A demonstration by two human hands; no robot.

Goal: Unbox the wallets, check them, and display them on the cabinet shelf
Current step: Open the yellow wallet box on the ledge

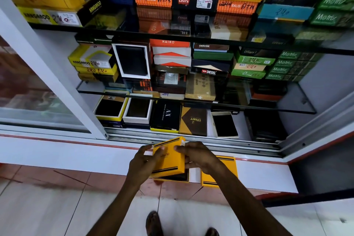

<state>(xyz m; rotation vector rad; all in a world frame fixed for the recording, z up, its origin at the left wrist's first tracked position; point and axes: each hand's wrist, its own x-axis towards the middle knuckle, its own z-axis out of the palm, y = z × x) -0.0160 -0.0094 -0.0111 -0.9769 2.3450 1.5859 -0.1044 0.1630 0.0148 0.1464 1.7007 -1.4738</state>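
We hold the yellow lid (168, 157) with our left hand (142, 163) and right hand (199, 156), both grips on its edges, above its open box (172, 177) to expose the wallet.

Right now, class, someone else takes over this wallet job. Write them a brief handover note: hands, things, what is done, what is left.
Left hand and right hand both hold a yellow box over the ledge.
An open box and another yellow box lie on the ledge beneath.
Done: bottom shelf already shows open wallet boxes.
Left: open the held box, check its wallet, display it.
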